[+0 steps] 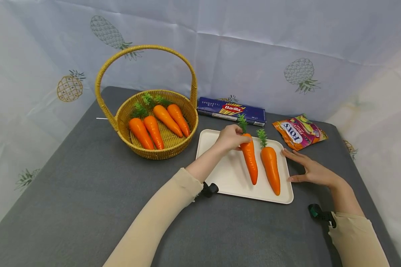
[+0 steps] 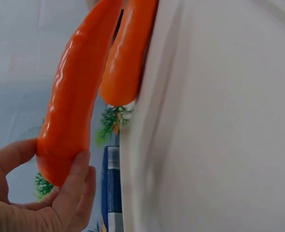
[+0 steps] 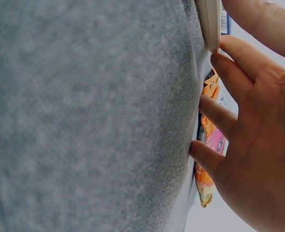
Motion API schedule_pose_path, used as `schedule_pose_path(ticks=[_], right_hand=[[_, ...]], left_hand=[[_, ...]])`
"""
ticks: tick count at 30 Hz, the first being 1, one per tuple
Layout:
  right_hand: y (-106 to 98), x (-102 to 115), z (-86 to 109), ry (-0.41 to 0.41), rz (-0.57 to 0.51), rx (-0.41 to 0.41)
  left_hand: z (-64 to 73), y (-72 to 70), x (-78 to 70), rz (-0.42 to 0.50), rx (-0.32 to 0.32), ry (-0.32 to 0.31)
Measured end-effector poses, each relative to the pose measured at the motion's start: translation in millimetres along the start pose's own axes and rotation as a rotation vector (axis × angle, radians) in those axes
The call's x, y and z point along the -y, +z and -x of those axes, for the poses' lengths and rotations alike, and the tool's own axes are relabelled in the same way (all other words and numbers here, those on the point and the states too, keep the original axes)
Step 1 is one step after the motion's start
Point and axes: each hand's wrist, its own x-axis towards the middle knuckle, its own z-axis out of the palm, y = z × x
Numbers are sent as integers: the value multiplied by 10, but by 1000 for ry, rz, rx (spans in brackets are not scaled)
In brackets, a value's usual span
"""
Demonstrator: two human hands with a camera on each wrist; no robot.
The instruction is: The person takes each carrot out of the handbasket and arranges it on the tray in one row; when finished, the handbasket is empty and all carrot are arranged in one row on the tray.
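Observation:
My left hand (image 1: 232,138) pinches a carrot (image 1: 249,159) near its leafy top, thumb and fingers on opposite sides of the thick end in the left wrist view. That carrot is raised over the cream tray (image 1: 225,174), its tip pointing toward me. A second carrot (image 1: 270,168) lies on the tray just to its right. At the tray's right rim my right hand (image 1: 312,170) has its fingers spread, the fingertips right at the edge. In the right wrist view its fingers reach past the tray's corner (image 3: 210,24) and down to the cloth.
A wicker basket (image 1: 157,154) with a tall handle holds several carrots at the left. Behind the tray lies a blue spaghetti box (image 1: 232,110). An orange and purple sweets bag (image 1: 300,132) sits behind my right hand. Pineapple-print cloth (image 1: 240,44) hangs along the table's back.

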Motion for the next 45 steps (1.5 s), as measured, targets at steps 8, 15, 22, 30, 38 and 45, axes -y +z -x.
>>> schedule_pose_path(ticks=[8,15,22,30,38,45], right_hand=[[-9,6,-4,17,5,9],[-16,-3,-5,11,0,10],[-16,-13,-4,-1,-6,7],[-12,-7,0,3,-11,8],[-18,-9,-11,6,-15,10],[-14,-12,-11,10,-13,12]], left_hand=[[-35,177,38,-59,-24,-23],[-58,331,97,-160,-55,-30],[-89,453,109,-246,-65,-31],[-110,545,112,-306,-55,-21],[-149,598,120,-324,-59,-56],[-147,629,123,-298,-44,-96]])
